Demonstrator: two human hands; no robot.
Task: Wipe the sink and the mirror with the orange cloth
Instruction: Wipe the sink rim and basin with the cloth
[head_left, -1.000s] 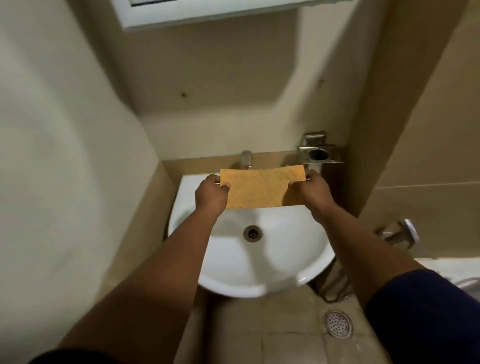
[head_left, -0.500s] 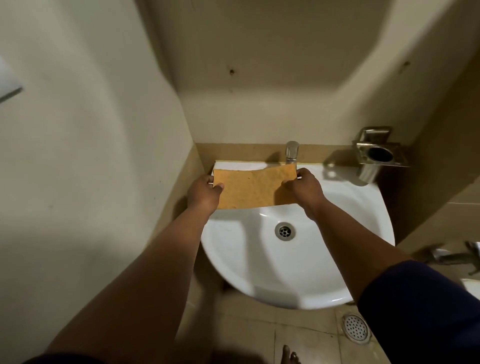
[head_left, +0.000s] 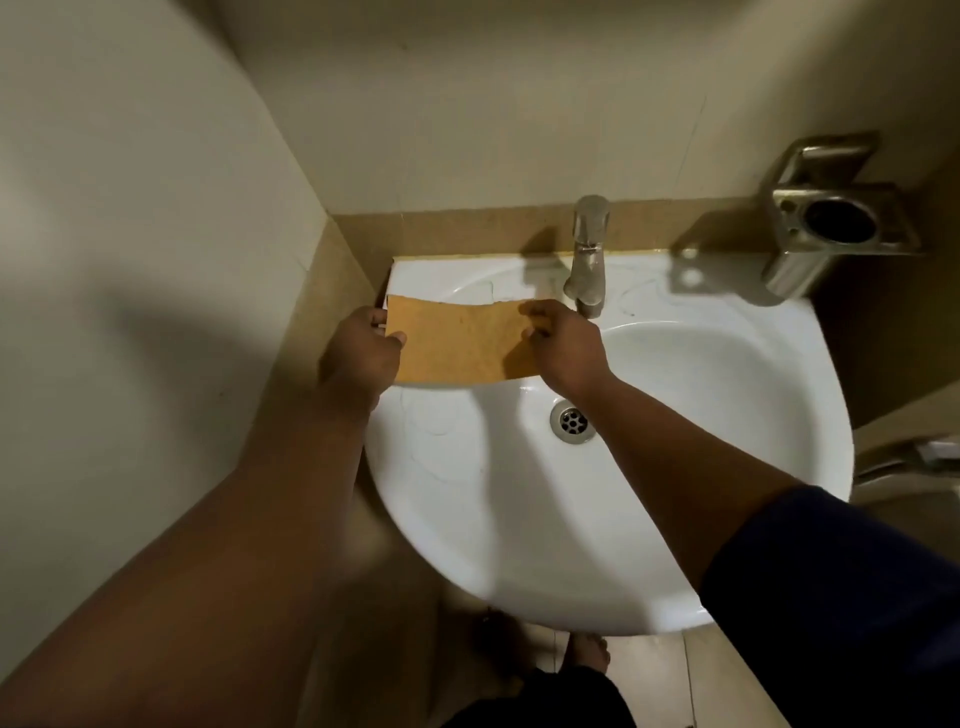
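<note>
We see the white sink (head_left: 675, 467) filling the frame's center and right, its steel tap (head_left: 588, 254) at upper center. The orange cloth (head_left: 457, 340) stretches flat over the sink's upper-left rim, our left hand (head_left: 363, 353) and right hand (head_left: 563, 345) each pinching 1 end.

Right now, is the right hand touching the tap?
Cannot tell. In the head view the right hand pinches the orange cloth just left of the tap, and its fingers sit close below the spout, but no clear gap or contact shows.
</note>
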